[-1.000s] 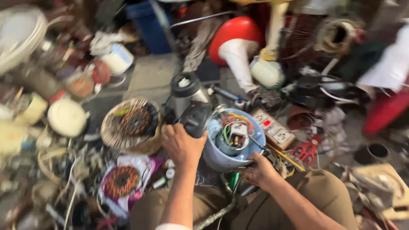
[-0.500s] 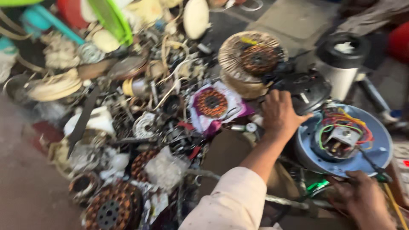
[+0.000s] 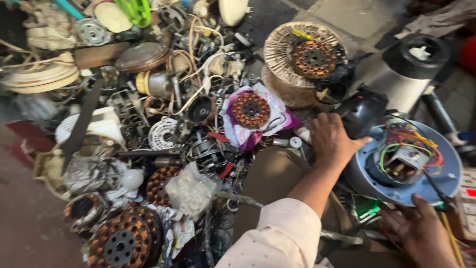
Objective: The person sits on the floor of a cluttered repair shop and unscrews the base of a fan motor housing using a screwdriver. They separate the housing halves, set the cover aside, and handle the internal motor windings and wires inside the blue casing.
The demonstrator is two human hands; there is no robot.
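Observation:
A round blue appliance housing [image 3: 444,171] lies at the right, open side up, with a small motor and red, green and yellow wires [image 3: 406,151] inside. My left hand [image 3: 332,141] grips its left rim, fingers stretched toward a black part [image 3: 362,111] just beyond. My right hand [image 3: 421,228] sits at the housing's near edge, low right and partly cut off. It seems to hold a thin dark tool [image 3: 439,191] that points into the housing. My pale sleeve [image 3: 277,238] crosses the bottom middle.
A heap of motor parts covers the left: copper-wound stators [image 3: 119,240], one stator on a purple and white wrapper [image 3: 250,110], a large wound coil [image 3: 302,57], cables, metal discs, a plastic bag [image 3: 191,191]. A black and silver jar [image 3: 411,67] stands behind the housing.
The view has swung left, bringing the parts heap into sight. Both hands have stayed at the blue housing, the left on its rim, the right at its near edge.

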